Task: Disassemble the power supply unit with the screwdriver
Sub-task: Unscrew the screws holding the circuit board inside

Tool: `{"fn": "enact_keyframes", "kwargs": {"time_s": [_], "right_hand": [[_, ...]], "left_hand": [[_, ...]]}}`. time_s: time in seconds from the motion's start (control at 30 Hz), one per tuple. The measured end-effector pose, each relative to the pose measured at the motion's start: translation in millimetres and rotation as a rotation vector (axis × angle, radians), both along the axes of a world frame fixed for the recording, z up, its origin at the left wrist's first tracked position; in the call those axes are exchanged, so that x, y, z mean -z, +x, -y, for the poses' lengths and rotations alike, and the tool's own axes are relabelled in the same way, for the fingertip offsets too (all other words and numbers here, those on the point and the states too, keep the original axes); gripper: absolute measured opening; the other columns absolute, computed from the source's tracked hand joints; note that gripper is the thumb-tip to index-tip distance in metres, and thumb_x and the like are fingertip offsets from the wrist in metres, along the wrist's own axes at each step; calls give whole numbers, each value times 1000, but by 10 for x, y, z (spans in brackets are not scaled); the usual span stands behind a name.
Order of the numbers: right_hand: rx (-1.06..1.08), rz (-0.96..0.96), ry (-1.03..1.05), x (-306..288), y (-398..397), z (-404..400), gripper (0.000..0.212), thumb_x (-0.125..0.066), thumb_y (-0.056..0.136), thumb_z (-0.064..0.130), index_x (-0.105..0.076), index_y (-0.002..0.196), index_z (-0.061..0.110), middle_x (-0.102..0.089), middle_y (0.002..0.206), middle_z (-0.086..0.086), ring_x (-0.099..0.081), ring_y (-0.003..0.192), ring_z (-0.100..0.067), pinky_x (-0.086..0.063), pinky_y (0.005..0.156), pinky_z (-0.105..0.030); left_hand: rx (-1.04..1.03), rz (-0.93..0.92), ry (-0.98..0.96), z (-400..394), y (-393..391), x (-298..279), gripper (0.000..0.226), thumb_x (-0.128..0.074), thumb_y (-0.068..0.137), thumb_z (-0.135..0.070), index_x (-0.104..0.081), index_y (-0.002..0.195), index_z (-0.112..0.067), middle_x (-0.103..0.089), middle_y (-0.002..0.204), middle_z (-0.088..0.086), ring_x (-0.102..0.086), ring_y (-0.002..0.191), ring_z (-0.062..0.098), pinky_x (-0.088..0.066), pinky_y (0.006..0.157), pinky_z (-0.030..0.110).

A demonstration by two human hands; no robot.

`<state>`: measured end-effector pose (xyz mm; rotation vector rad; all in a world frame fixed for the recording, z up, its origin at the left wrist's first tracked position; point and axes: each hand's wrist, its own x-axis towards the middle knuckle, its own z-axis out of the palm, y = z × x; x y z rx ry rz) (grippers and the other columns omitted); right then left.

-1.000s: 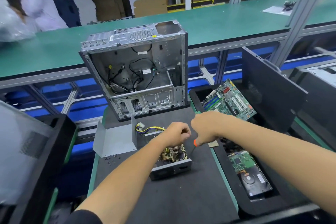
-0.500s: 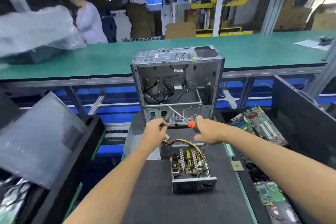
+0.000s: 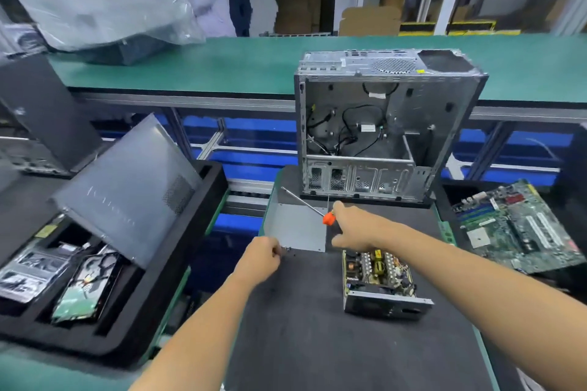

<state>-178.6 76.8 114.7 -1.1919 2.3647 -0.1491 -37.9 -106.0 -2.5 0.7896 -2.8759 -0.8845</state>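
Here, a dark mat fronts a green conveyor.

The power supply lies open-topped on the dark counter, toward its right edge: a grey metal tray with its circuit board, coils and heat sinks bare, its slotted end plate facing the near edge. Its flat grey cover lies near the far left corner. The screwdriver, orange-collared with a long steel shaft, slants up-left above that cover.
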Motion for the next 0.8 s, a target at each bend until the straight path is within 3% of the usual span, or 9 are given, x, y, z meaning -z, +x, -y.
{"fn": "enact_keyframes", "kwargs": {"time_s": [0.23,0.53,0.8], "right_hand": [[-7,-19,55,61,-32,-36,29,-58,86,22,-34,100,16,-48,85,-1,-48,68,-15,-36,53,-30],[-28,-27,59,66,-50,-54,28,-58,86,24,-33,97,17,-41,80,4,-43,65,-10,-33,52,-30],[-146,-60,84,-176,-82,-85,31,-60,86,23,-29,81,22,-45,77,1,-43,61,-13,-30,50,-30]], "left_hand": [[-19,17,-2,26,67,280,19,-50,82,1,-66,83,-9,-63,85,0,-57,79,16,-44,69,21],[-7,-17,27,87,69,267,18,-52,84,1,-59,81,-15,-61,80,-2,-55,76,17,-46,68,23],[23,-403,-106,60,-177,-363,14,-52,84,-4,-53,82,-17,-48,68,-14,-47,64,4,-35,58,19]]}}
